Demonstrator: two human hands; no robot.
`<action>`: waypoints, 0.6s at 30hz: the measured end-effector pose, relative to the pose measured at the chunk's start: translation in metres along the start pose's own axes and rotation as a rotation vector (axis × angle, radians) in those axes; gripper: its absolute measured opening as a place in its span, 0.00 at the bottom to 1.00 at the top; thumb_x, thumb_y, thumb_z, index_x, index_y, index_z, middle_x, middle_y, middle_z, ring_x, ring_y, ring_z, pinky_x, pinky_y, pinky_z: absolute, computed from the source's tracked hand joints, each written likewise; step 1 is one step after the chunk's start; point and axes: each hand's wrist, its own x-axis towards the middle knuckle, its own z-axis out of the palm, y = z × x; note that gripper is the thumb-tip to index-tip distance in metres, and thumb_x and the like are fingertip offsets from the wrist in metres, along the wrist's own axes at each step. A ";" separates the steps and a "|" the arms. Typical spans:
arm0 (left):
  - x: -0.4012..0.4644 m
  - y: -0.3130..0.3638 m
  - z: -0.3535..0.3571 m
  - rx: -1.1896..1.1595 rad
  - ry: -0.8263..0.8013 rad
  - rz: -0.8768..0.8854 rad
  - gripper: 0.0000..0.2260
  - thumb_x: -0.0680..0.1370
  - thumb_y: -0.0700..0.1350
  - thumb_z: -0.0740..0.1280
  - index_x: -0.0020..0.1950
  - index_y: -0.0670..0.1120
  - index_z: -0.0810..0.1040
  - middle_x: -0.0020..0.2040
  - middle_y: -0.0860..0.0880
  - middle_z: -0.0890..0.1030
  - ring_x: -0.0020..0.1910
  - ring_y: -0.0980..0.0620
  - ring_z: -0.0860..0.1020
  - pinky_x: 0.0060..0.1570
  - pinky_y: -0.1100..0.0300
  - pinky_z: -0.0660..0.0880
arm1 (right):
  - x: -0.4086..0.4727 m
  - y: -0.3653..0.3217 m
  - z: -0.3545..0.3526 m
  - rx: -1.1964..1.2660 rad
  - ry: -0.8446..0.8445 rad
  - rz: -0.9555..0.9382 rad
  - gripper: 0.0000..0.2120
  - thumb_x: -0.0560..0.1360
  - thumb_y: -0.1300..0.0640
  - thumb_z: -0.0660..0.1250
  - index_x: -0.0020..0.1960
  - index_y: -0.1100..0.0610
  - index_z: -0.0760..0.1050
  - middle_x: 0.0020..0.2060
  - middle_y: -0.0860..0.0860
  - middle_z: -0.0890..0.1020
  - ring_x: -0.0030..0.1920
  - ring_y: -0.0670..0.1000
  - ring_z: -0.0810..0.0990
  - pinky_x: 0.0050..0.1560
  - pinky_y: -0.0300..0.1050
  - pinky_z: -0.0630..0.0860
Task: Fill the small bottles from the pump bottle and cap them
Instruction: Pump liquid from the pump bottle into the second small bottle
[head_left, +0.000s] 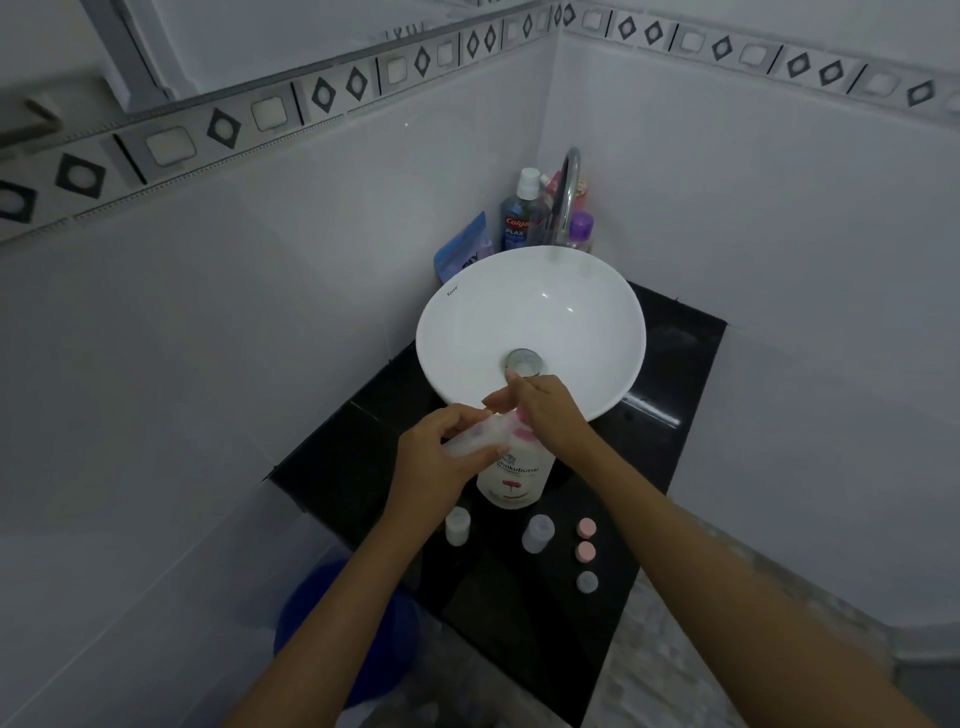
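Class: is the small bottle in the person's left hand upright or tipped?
Tipped. The small bottle lies nearly sideways in the left hand, its mouth towards the pump bottle.

- Basin (530, 312) sits on the surface (670, 374), centre frame.
- Pump bottle (514, 475) stands just below it.
- Two small bottles (457, 526) (538, 533) and three caps (586, 554) lie lower still.

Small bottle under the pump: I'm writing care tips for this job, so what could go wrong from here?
The left hand holds the small bottle tilted at the pump bottle while the right hand presses; a poorly aimed squirt could miss its mouth. The loose caps lie near the countertop edge, where a forearm might knock them off.
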 end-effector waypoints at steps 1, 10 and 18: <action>0.000 0.002 -0.001 -0.005 -0.001 0.012 0.12 0.69 0.46 0.76 0.50 0.49 0.81 0.45 0.53 0.83 0.48 0.55 0.80 0.46 0.63 0.77 | 0.000 -0.003 -0.002 0.000 -0.006 -0.004 0.22 0.82 0.54 0.53 0.49 0.65 0.82 0.46 0.59 0.85 0.42 0.44 0.79 0.46 0.33 0.72; 0.002 0.005 -0.001 0.001 0.012 0.034 0.13 0.69 0.45 0.76 0.52 0.48 0.81 0.46 0.53 0.83 0.48 0.57 0.80 0.45 0.65 0.77 | 0.000 -0.004 -0.001 0.075 0.038 0.006 0.22 0.82 0.54 0.51 0.50 0.65 0.82 0.42 0.54 0.84 0.42 0.42 0.79 0.43 0.28 0.72; 0.002 0.008 -0.002 -0.003 0.005 0.045 0.12 0.69 0.44 0.76 0.51 0.48 0.81 0.46 0.53 0.83 0.47 0.58 0.80 0.44 0.69 0.75 | 0.000 -0.010 -0.005 0.014 0.005 0.012 0.22 0.81 0.54 0.53 0.49 0.63 0.83 0.42 0.53 0.83 0.47 0.49 0.79 0.54 0.40 0.72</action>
